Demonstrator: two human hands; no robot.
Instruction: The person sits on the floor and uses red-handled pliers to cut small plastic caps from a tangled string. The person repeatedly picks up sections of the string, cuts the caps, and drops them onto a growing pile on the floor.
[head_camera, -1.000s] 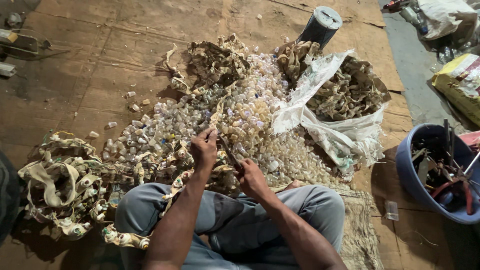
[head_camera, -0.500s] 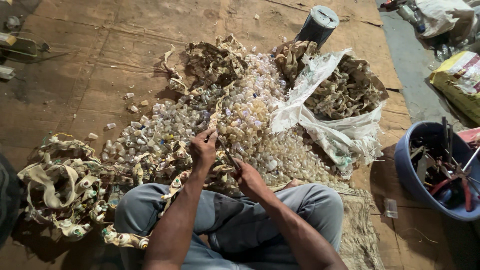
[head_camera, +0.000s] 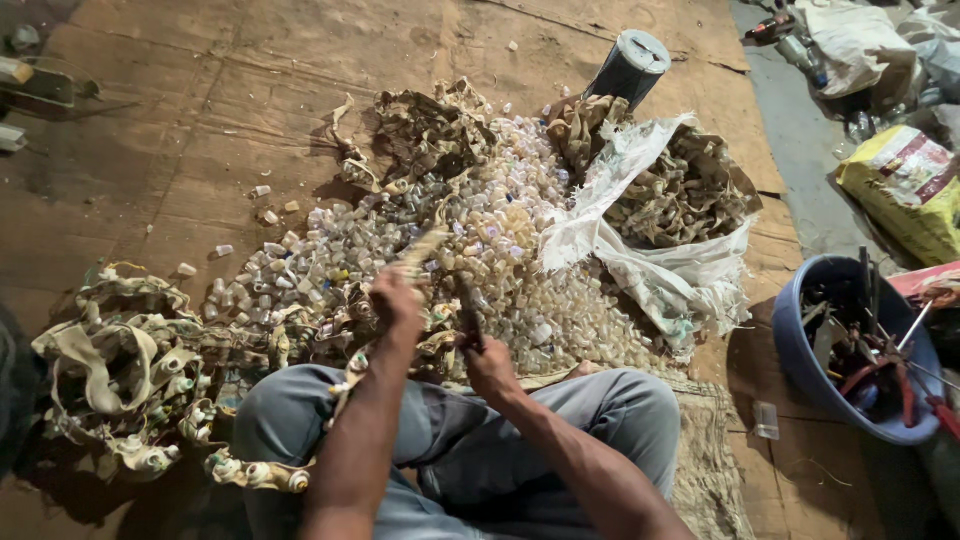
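I sit on the floor with my knees in grey trousers apart. My left hand grips a tan strip that blurs upward over a large pile of small clear plastic caps. My right hand is closed on a dark tool pointing up beside the strip. A chain of the tan strip with caps attached trails across my left thigh.
A heap of tan strips lies at left. A white sack holds more strips at right. A blue tub of tools stands at far right, a dark cylinder at the back, a yellow bag beyond.
My left hand has pulled the strip upward, which now blurs with motion. My right hand with the tool has stayed almost in place.
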